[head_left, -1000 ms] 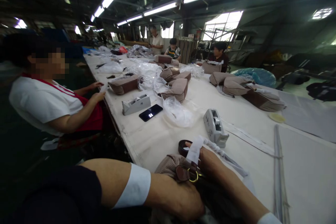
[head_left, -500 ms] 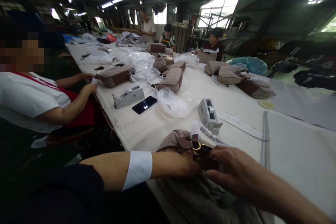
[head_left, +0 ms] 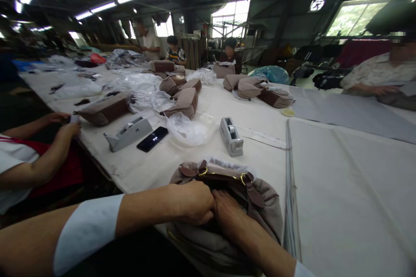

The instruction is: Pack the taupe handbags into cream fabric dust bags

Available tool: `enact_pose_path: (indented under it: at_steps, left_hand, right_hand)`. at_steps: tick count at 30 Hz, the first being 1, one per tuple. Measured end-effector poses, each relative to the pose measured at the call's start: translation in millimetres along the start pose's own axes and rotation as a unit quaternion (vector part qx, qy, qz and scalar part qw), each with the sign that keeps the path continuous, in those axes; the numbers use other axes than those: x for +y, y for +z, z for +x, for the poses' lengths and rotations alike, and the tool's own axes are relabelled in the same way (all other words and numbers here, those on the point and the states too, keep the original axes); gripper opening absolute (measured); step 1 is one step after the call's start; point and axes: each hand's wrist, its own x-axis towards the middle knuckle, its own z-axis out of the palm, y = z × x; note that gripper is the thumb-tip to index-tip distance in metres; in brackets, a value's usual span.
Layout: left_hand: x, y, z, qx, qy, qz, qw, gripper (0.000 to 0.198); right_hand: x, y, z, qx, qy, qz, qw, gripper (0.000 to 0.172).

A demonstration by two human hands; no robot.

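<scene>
A taupe ribbed handbag (head_left: 269,201) with brown leather tabs and gold rings lies unzipped at the table's near edge. At the left of its mouth, my left hand (head_left: 196,201) is closed, with curled fingers against the near rim. My right hand (head_left: 227,210) reaches down into the opening beside it, and its fingertips are hidden inside. The bag's strap (head_left: 227,163), wrapped in white padding, lies behind the mouth. What is inside the bag is too dark to make out.
Beyond the bag stand two grey tape dispensers (head_left: 231,136) (head_left: 128,133), a phone (head_left: 152,138) and clear plastic bags (head_left: 186,130). Several taupe bags (head_left: 185,101) lie farther back. A co-worker's hands (head_left: 66,123) are at the left edge; other people sit or stand around the table (head_left: 344,173).
The view has swung right. My right hand has come off the brown strap part with gold hardware and gone into the handbag. The bag's mouth now faces up, spread wider.
</scene>
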Motion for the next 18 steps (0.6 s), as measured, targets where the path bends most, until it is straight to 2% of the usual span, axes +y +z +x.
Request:
enact_pose_path:
  at_steps: [2, 4, 6, 7, 10, 12, 13, 15, 17, 18]
  left_hand:
    - [4, -13.8, 1, 0.019, 0.029, -0.015, 0.999, 0.021]
    - [1, -11.6, 5, 0.041, 0.044, -0.07, 0.996, 0.022]
    - [-6, 4.7, 12, 0.043, 0.041, -0.113, 0.992, 0.025]
    - [-11, 15.7, 16, 0.051, 0.026, -0.117, 0.991, 0.025]
    - [-21, 45.5, 28, 0.09, -0.011, -0.083, 0.992, 0.029]
    - [-21, 53.8, 32, 0.105, -0.025, -0.058, 0.992, 0.033]
    - [-19, 53.5, 33, 0.102, -0.031, -0.045, 0.993, 0.033]
    - [-10, 44.3, 32, 0.085, -0.045, -0.004, 0.995, 0.034]
    - [2, 26.8, 29, 0.069, -0.061, 0.044, 0.995, 0.036]
    - [10, 16.7, 26, 0.076, -0.065, 0.06, 0.993, 0.037]
  right_hand:
    - [2, -4, -11, 0.012, 0.02, -0.003, 1.0, 0.03]
    - [7, -8, -28, 0.027, 0.052, -0.019, 0.998, 0.04]
    - [13, -9, -45, 0.034, 0.098, -0.038, 0.994, 0.047]
    - [15, -9, -52, 0.031, 0.127, -0.043, 0.991, 0.045]
    - [14, -11, -68, 0.017, 0.21, -0.041, 0.977, 0.037]
    - [8, -16, -75, 0.014, 0.234, -0.036, 0.972, 0.037]
    - [5, -21, -79, 0.02, 0.223, -0.034, 0.974, 0.034]
    - [0, -30, -90, 0.069, 0.133, -0.021, 0.988, 0.026]
    - [6, -34, -108, 0.191, 0.01, 0.009, 0.982, 0.015]
    - [14, -31, -120, 0.268, -0.019, 0.03, 0.963, 0.015]
